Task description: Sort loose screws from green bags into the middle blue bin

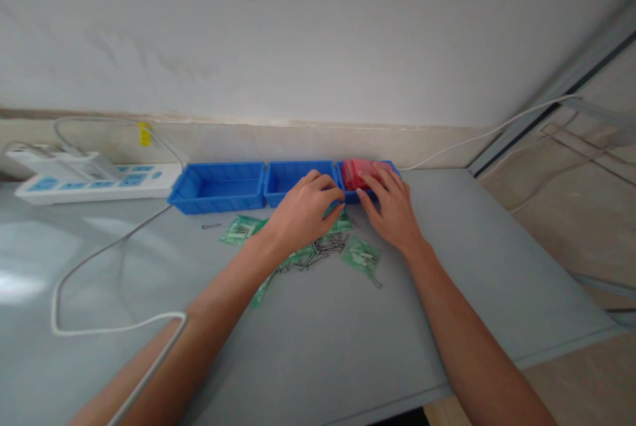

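Note:
My left hand (pixel 314 202) is at the front right of the middle blue bin (pixel 275 191). Its fingers are curled, with thumb and index tips close together; anything between them is too small to tell. My right hand (pixel 390 207) reaches over the right blue bin (pixel 350 197), fingers apart and touching the red plastic bags (pixel 355 171) inside. Below my hands lie loose screws (pixel 318 255) and several small green bags; one green bag (pixel 362 254) is near my right wrist, another (pixel 241 230) left of my left hand. My left hand and forearm cover part of the pile.
Another blue bin (pixel 218 204) stands at the left of the row, against the wall. A white power strip (pixel 99 189) with plugs is farther left. A white cable (pixel 89 331) loops across the grey table (pixel 318 360) and over my left forearm. One screw (pixel 211 226) lies apart.

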Tool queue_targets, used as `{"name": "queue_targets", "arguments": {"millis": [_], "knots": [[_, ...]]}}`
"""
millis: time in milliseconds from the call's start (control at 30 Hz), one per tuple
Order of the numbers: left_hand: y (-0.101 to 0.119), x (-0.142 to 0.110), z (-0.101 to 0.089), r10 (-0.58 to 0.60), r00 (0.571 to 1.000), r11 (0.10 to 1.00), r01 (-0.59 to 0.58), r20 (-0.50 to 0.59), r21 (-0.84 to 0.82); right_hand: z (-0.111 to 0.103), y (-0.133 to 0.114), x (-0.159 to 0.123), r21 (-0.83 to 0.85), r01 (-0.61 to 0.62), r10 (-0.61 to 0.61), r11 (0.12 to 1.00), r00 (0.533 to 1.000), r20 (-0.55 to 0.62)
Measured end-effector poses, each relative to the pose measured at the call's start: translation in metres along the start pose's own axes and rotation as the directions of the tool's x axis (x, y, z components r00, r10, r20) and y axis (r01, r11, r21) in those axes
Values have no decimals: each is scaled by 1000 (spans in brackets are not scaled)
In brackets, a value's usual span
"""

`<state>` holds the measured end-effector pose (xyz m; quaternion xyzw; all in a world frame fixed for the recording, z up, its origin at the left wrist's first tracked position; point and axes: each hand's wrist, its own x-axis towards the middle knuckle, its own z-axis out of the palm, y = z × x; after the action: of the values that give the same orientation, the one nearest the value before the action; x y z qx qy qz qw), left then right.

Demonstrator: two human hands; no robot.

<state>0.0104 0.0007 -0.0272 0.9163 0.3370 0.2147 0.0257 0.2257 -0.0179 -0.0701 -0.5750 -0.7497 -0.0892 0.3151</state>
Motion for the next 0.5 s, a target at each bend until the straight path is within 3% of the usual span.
{"name": "queue_targets", "arguments": {"millis": [67,133,200,300,400,500], "knots": [[3,-1,-3,-14,995,1000,15,98,-2,-10,-4,3,69,8,-3,998,997,-78],[4,-2,-3,-19,984,1000,21,177,-10,-23,-8,5,151,-4,14,989,998,-67],[4,-3,-2,-15,977,1000,18,215,-10,-35,-9,5,204,-10,-15,979,993,118],[2,-5,0,-28,971,1000,29,238,0,-47,-7,0,214,-50,-33,976,930,365],[2,-5,0,-51,966,999,50,254,10,-48,-4,-7,213,-112,-5,971,877,481],[3,-5,-3,-51,962,999,49,267,16,-43,-3,-11,245,-149,-1,958,853,522]]}}
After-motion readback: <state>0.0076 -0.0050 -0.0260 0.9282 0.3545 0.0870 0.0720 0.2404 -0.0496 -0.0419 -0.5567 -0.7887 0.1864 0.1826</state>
